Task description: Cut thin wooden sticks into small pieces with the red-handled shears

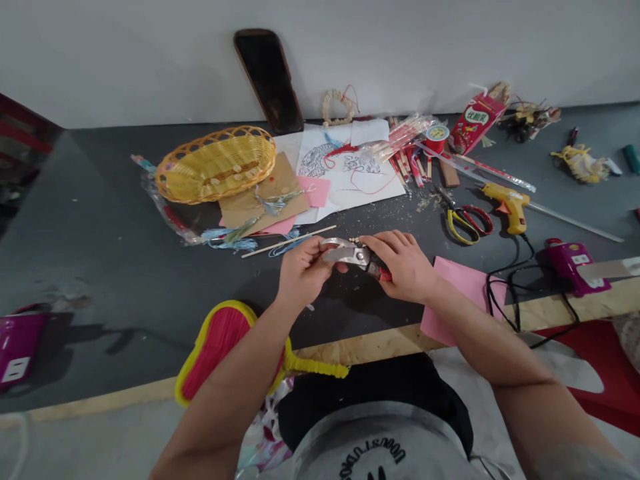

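Observation:
Metal cutters (354,256) with red handles are between my two hands, near the table's front edge. My right hand (406,267) is closed around the handles, its thumb close to some small pale pieces (355,239) by the pivot. At the curved jaws, my left hand (306,268) is closed in a pinch; whatever it holds there is too small to name. A thin pale stick (289,241) and blue tassels (229,239) lie just beyond my left hand.
A yellow basket (216,167) and a phone (270,83) stand at the back. Yellow-and-red scissors (467,223), a yellow glue gun (507,205) and its black cord (517,277) lie right. A red-and-yellow fan-shaped piece (217,347) overhangs the front edge beneath my left forearm.

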Tool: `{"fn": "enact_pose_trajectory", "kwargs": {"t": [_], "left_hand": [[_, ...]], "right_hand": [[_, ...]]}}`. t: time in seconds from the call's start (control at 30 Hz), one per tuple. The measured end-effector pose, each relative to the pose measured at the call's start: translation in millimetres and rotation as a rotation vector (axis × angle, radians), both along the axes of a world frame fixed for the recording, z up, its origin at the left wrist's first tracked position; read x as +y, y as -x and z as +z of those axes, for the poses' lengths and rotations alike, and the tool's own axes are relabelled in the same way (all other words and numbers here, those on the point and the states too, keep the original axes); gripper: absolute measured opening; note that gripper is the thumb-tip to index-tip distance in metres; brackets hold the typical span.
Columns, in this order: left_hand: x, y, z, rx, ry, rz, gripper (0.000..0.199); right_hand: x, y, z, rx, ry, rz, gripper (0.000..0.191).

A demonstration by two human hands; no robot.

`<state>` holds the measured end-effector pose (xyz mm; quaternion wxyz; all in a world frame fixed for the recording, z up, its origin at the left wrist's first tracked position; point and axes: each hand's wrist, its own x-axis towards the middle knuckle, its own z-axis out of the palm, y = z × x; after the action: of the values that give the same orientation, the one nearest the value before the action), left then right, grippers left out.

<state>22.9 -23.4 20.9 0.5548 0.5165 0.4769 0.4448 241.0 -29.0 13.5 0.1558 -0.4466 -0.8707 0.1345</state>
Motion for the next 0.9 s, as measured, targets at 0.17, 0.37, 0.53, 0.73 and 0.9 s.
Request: {"fn": "enact_pose_trajectory", "kwargs": {"t": [0.17,0.37,0.53,0.73,0.9], "left_hand": [[0,-1,3.5,-0.064,0.042,-0.021,0.021],[-1,-1,-2.6,-0.058,0.026,-0.017,0.02],[-1,-1,-7.4,0.113,-0.166,0.09,0.019],[-2,2,-8.1,0.262,-0.247,0.082,0.015],[-2,3,-4.4,0.223,-0.177,0.025,0.015]], "right_hand": [[-2,2,-0.1,0.012,0.016,-0.004,0.067],[-6,6,0.4,-0.019,0.042,-0.039,0.062],[-4,6,0.9,-0.013,0.046,-0.071,0.062],[-2,4,1.5,-0.022,0.018,-0.05,0.068],[-1,1,2.1,-0.012,-0.011,-0.015,0.069]]}}
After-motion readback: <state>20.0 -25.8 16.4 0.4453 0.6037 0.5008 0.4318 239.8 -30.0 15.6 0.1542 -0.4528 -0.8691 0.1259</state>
